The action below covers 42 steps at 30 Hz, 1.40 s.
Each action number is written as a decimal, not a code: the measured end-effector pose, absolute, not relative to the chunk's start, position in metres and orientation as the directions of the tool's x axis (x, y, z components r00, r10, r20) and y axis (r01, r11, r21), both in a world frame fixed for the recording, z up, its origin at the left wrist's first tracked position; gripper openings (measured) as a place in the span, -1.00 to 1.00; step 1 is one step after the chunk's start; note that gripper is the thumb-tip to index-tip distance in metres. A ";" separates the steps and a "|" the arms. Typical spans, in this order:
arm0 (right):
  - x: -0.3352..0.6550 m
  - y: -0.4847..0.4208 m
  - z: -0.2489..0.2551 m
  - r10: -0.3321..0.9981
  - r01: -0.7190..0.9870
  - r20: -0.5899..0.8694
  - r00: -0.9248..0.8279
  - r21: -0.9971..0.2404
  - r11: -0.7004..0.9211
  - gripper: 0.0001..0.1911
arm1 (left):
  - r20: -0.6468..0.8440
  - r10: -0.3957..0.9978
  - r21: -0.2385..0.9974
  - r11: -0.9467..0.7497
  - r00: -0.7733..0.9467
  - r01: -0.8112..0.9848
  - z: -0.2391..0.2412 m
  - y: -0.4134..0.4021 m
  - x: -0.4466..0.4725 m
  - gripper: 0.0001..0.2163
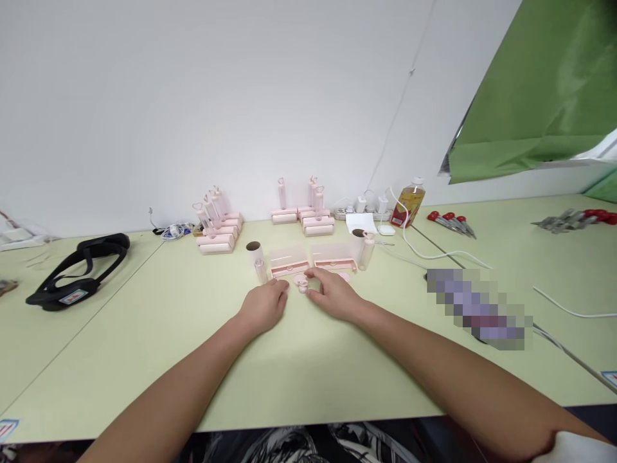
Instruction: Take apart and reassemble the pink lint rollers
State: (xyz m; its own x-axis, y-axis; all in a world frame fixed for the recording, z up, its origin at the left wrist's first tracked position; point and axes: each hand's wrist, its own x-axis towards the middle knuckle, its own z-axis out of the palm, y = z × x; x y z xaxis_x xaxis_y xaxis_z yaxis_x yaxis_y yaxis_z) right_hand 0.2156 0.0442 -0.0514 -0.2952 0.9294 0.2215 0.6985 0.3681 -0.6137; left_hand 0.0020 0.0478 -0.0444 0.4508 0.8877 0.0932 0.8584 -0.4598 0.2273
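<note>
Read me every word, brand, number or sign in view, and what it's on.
No text is readable.
Black strap: sticker with red marks, too small.
Drink bottle: red label, too blurred.
Left table sticker: red marks, cut off, unreadable.
Right table sticker: cut off, unreadable.
</note>
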 end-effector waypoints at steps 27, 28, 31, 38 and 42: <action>0.217 0.047 -0.056 0.943 0.646 0.196 -0.270 -0.689 0.329 -0.62 | 0.093 0.875 0.268 -0.482 0.475 0.834 -0.046 0.050 -0.003 -0.73; 0.216 0.047 -0.055 0.944 0.648 0.199 -0.263 -0.689 0.325 -0.62 | 0.097 0.872 0.279 -0.486 0.479 0.828 -0.047 0.050 -0.004 -0.73; 0.216 0.046 -0.055 0.951 0.653 0.193 -0.241 -0.693 0.306 -0.61 | 0.105 0.863 0.306 -0.500 0.494 0.810 -0.047 0.050 -0.005 -0.72; 0.217 0.048 -0.054 0.965 0.626 0.160 -0.210 -0.736 0.258 -0.62 | 0.113 0.851 0.320 -0.520 0.513 0.792 -0.045 0.050 -0.007 -0.72; 0.217 0.050 -0.055 0.962 0.604 0.158 -0.222 -0.752 0.263 -0.72 | 0.112 0.847 0.317 -0.526 0.519 0.789 -0.045 0.051 -0.007 -0.72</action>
State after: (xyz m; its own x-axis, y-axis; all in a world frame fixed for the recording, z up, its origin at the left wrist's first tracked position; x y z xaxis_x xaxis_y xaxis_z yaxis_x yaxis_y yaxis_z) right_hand 0.2166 0.0498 -0.0554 -0.2224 0.9621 0.1581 0.6041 0.2632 -0.7522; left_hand -0.0070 0.0505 -0.0450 0.5192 0.8473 0.1118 0.7894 -0.5256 0.3170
